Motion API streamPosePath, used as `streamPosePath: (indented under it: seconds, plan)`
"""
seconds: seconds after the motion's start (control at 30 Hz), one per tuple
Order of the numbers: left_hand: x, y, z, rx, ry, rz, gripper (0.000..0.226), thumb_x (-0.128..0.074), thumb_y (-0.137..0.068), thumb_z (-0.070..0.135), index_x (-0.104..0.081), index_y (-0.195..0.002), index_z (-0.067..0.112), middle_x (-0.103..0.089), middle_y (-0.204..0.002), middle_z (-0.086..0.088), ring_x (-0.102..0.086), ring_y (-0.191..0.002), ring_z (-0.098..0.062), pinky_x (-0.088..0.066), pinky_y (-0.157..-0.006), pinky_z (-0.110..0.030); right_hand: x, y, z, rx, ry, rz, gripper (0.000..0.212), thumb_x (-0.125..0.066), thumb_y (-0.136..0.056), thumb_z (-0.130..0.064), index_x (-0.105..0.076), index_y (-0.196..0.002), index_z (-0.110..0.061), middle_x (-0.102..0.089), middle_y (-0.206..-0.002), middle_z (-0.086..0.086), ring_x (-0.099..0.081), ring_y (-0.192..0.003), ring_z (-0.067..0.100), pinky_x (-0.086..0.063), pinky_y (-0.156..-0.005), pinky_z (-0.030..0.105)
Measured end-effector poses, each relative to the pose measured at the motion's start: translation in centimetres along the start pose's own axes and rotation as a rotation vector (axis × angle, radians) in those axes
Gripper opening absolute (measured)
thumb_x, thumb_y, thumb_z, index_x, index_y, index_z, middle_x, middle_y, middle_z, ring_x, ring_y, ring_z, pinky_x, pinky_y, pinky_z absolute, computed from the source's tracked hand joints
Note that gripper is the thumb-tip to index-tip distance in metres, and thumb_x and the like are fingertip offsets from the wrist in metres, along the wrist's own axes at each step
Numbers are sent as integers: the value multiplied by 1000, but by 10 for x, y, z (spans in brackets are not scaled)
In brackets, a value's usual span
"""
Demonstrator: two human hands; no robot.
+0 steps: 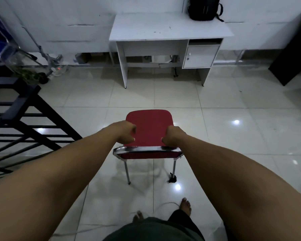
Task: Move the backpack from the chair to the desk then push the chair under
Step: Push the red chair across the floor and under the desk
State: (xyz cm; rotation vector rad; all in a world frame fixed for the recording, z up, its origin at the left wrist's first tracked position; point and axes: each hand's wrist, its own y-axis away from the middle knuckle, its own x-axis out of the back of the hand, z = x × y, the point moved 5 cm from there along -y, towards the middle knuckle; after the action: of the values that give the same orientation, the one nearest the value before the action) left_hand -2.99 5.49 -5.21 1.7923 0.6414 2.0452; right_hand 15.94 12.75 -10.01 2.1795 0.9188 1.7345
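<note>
Backpack (203, 9): already up on the desk (163, 30), far ahead of both my hands and off toward my right-hand side, standing against the wall; I judge the first half of the task done.
Chair (149, 129): directly between my hands, red seat bare, well short of the desk with open floor tiles (233, 105) in between.
Left hand (124, 132): closed around the left edge of the red backrest near its top, thumb on my side, fingers curled over the front; holding there gives me a push point high on the frame.
Right hand (172, 136): wrapped the same way on the right edge, level with the left; I take the matched grip as a way to keep the chair from swinging as it goes.
Arms: both stretched out nearly straight, which suits pushing, not lifting, I think.
Kneehole: the open gap beneath the desktop lies straight ahead of my hands, left of the small cupboard (200, 56); the chair looks roughly lined up with it.
Black rack (24, 119): off beside my left forearm, apart from the chair.
Risk: a leg catching on a tile joint, or drifting toward the cupboard side.
</note>
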Motion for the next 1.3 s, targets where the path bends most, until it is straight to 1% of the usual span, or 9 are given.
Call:
streamPosePath:
  seconds: [0.1,0.2,0.33,0.5,0.6,0.8,0.93,1.07,1.3]
  plan:
    - [-16,6,-1,-40,34,-46,50,-68,-82,32,-57,-130,21,-58,-129,-3,-55,-113,-22,-48,-93,-36,-13,10,-1,-8,4,-12,29,-64,-89,-35,-61,-107,-12,-65,-105,10,-62,-94,30,-48,-74,34]
    - [-29,12,3,-83,53,-112,58,-69,-81,28,-52,-136,22,-56,-131,-3,-54,-113,-23,-49,-94,-35,-18,17,-3,24,-7,-19,52,-59,-89,-57,-61,-117,-12,-66,-110,11,-62,-99,29,-51,-83,36]
    - [-44,12,5,-108,36,-153,69,-72,-70,33,-49,-135,28,-57,-126,-2,-58,-104,-22,-54,-91,-41,-25,29,-6,58,33,-71,74,-63,-70,-78,-57,-119,-23,-65,-111,2,-61,-101,26,-52,-90,41]
    - [-52,3,10,-111,10,-173,65,-80,-70,33,-50,-128,26,-59,-121,-1,-59,-101,-23,-55,-90,-43,-29,31,-2,113,242,1,62,-74,-74,-59,-57,-120,-22,-59,-119,4,-53,-112,28,-43,-99,46]
    - [-57,-3,11,-108,10,-195,65,-82,-71,32,-49,-126,26,-59,-121,-2,-59,-102,-23,-55,-90,-43,-36,32,0,147,330,37,53,-71,-82,-46,-55,-125,-20,-54,-125,7,-45,-122,30,-36,-104,49]
    - [-67,-9,12,-117,-70,-192,65,-79,-78,29,-43,-131,22,-58,-121,-6,-59,-101,-24,-54,-90,-40,-40,29,1,159,405,51,37,-60,-88,-21,-58,-125,-21,-54,-122,9,-47,-119,31,-35,-102,47]
    - [-73,-13,14,-129,-111,-157,65,-76,-82,26,-43,-137,21,-58,-122,-8,-59,-103,-25,-53,-91,-37,-46,22,4,116,292,13,37,-61,-84,-11,-61,-120,-22,-55,-112,8,-51,-112,34,-45,-98,51]
    - [-73,-16,14,-159,-123,-128,51,-71,-87,20,-47,-132,20,-59,-118,-9,-59,-99,-24,-51,-86,-35,-46,20,3,120,229,7,30,-61,-82,-4,-64,-108,-19,-57,-94,3,-59,-88,31,-55,-86,46]
    - [-66,-18,8,-176,-169,-122,52,-71,-84,14,-48,-130,22,-57,-117,-9,-59,-98,-26,-52,-85,-37,-40,15,-5,200,282,20,29,-65,-86,-5,-65,-113,-14,-54,-90,3,-55,-77,25,-53,-78,38]
